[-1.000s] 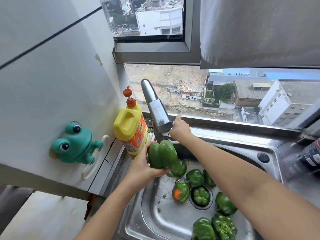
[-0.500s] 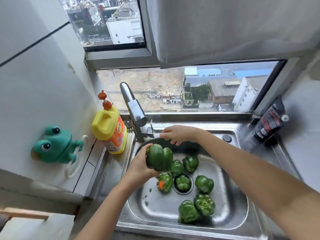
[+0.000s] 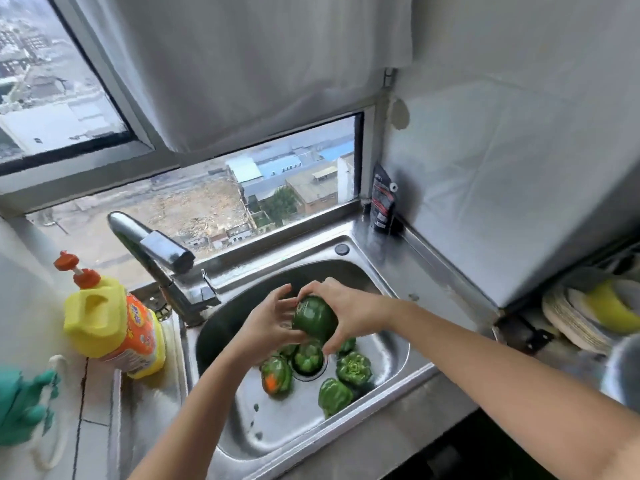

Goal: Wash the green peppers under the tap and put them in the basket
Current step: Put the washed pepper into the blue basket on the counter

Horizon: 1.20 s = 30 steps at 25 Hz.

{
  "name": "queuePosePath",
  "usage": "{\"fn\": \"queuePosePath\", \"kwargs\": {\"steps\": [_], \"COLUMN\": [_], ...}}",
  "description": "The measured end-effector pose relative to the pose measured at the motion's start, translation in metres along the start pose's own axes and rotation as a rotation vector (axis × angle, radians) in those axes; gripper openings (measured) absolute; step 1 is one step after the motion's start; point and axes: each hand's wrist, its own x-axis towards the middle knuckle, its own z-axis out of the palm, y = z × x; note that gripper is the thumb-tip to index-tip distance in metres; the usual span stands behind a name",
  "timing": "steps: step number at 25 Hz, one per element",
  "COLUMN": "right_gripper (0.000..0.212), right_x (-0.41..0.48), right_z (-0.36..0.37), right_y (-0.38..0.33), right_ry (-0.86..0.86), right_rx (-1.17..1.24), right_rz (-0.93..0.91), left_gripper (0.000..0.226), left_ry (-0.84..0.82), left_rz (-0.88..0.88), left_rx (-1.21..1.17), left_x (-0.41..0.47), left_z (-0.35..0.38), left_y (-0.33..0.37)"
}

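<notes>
Since half a second ago the right hand (image 3: 346, 313) has left the back of the sink (image 3: 277, 427) by the tap (image 3: 152, 244) and joined the left hand (image 3: 268, 327) on the green pepper (image 3: 313, 317), which the left hand carried alone before. Both hands now hold that pepper between them above the basin: the left hand cups its left side with the thumb tucked beneath and the fingers reaching up, while the right hand curls over its top and right side. Directly below the hands lie the other peppers (image 3: 353, 368), about six of them, clustered round the drain, one showing an orange patch. The tap's spout ends up and to the left of the hands, apart from the pepper. Farther left of the left hand a yellow detergent bottle (image 3: 107, 323) stands on the surface, with a green frog holder (image 3: 20, 407) beyond it. Well to the right of the right hand sits a stack of plates (image 3: 575, 323).
</notes>
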Motion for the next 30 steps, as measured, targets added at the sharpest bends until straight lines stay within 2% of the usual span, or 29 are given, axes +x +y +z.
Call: {"fn": "queuePosePath", "kwargs": {"steps": [3, 5, 6, 8, 11, 13, 16, 20, 22, 24, 26, 30], "right_gripper": [0.087, 0.087, 0.085, 0.083, 0.082, 0.082, 0.075, 0.058, 0.055, 0.061, 0.067, 0.067], "right_x": [-0.029, -0.048, -0.060, -0.086, -0.128, -0.158, -0.220, -0.301, -0.340, -0.370, -0.388, -0.393], "right_z": [0.019, 0.033, 0.039, 0.045, 0.041, 0.032, 0.018, 0.013, 0.016, 0.025, 0.035, 0.052], "right_y": [0.007, 0.015, 0.018, 0.026, 0.040, 0.054, 0.080, 0.140, 0.182, 0.223, 0.253, 0.279], "right_ry": [0.194, 0.312, 0.380, 0.513, 0.657, 0.747, 0.934, 1.368, 1.507, 1.515, 1.455, 1.382], "right_rx": [-0.074, -0.066, -0.018, 0.122, 0.261, 0.310, 0.479, 0.792, 0.962, 0.997, 0.969, 0.845], "right_rz": [0.047, 0.102, 0.130, 0.185, 0.263, 0.316, 0.362, 0.476, 0.591, 0.799, 0.965, 1.015], "left_gripper": [0.056, 0.028, 0.026, 0.035, 0.067, 0.062, 0.049, 0.041, 0.039, 0.041, 0.044, 0.046], "left_ry": [-0.043, 0.066, 0.128, 0.154, -0.108, -0.227, -0.268, -0.342, -0.427, -0.504, -0.569, -0.634], "left_rz": [0.031, 0.055, 0.072, 0.102, 0.163, 0.251, 0.363, 0.455, 0.495, 0.520, 0.510, 0.495], "left_rx": [-0.035, 0.176, 0.293, 0.392, 0.461, 0.559, 0.516, 0.402, 0.396, 0.405, 0.432, 0.554], "left_x": [0.003, 0.004, 0.004, 0.003, 0.004, 0.007, 0.010, 0.013, 0.010, 0.007, 0.006, 0.007], "left_z": [0.002, 0.012, 0.021, 0.039, 0.073, 0.096, 0.147, 0.230, 0.277, 0.316, 0.349, 0.382], "left_y": [0.003, 0.004, 0.004, 0.010, 0.029, 0.048, 0.083, 0.121, 0.136, 0.146, 0.150, 0.142]}}
